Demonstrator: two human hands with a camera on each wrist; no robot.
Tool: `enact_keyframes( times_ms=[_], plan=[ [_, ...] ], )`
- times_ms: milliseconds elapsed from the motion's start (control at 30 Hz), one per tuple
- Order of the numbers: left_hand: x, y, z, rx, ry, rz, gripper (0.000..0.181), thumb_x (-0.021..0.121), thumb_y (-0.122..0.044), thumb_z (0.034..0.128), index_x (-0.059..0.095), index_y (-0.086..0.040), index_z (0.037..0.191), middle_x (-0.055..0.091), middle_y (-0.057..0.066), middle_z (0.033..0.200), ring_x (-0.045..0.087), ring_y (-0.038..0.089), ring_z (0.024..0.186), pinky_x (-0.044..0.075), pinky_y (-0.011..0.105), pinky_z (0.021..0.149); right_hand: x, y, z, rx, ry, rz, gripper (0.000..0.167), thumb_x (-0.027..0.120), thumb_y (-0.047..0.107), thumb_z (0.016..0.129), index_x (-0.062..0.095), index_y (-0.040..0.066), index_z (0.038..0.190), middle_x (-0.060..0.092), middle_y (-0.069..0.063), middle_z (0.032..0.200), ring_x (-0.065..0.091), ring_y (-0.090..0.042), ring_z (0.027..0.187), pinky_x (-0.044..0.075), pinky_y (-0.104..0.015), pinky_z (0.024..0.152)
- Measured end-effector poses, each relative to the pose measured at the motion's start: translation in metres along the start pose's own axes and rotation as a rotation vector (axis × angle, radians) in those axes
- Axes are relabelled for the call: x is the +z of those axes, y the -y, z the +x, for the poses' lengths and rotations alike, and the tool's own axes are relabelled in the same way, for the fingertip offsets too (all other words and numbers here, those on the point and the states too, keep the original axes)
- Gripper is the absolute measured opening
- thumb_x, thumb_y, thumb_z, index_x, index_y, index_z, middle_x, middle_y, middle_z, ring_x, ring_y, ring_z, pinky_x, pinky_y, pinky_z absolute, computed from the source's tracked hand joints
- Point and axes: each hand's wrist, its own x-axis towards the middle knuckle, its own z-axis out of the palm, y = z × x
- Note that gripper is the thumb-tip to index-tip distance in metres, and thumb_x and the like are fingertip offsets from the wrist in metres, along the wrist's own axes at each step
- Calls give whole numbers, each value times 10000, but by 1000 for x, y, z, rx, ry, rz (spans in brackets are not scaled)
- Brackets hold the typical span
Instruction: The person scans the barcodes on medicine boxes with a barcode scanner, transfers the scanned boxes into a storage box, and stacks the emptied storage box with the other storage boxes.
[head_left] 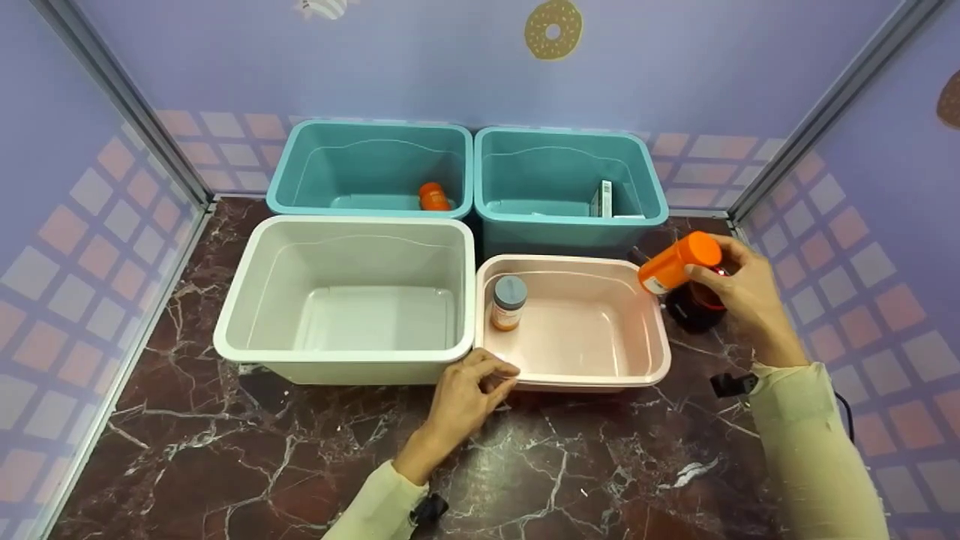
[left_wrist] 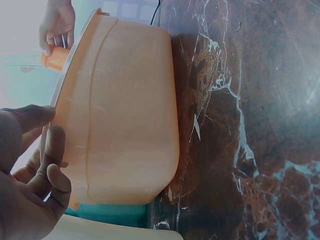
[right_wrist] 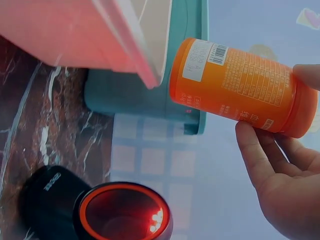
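My right hand (head_left: 746,300) grips an orange bottle (head_left: 667,268) near its cap, tilted beside the right rim of the pink bin (head_left: 600,380). In the right wrist view, the bottle's printed label and barcode sticker (right_wrist: 218,54) show. Below it stands a black barcode scanner (right_wrist: 55,200) with a red ring and a red glow. At the front left corner of the pink bin, my left hand (head_left: 463,390) pinches the rim between thumb and fingers. Inside that bin, a small grey-lidded bottle (head_left: 508,301) stands by the left wall.
A white bin (head_left: 345,355) stands left of the pink one. Behind are two teal bins: the left (head_left: 367,212) holds an orange bottle (head_left: 433,196), the right (head_left: 570,222) a small white box (head_left: 602,199). Patterned walls enclose the marbled table (head_left: 360,450).
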Motion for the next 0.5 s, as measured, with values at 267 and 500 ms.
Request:
enact_keyframes(
  times_ms=[267, 500],
  plan=[
    [-1, -1, 0, -23, 12, 3, 112, 790, -239, 855, 779, -191, 955, 681, -45, 907, 610, 62, 678, 517, 181, 617, -8, -14, 3, 16, -18, 40, 520, 770, 216, 876, 578, 77, 1339, 610, 225, 1060, 555, 16, 1016, 408, -98, 876],
    [0, -1, 0, -23, 14, -10, 115, 790, -236, 854, 779, -188, 958, 677, -43, 897, 615, 66, 673, 516, 182, 613, -13, -27, 4, 42, -6, 26, 517, 756, 228, 890, 560, 92, 1348, 605, 243, 1055, 572, 36, 994, 432, -72, 843]
  ],
)
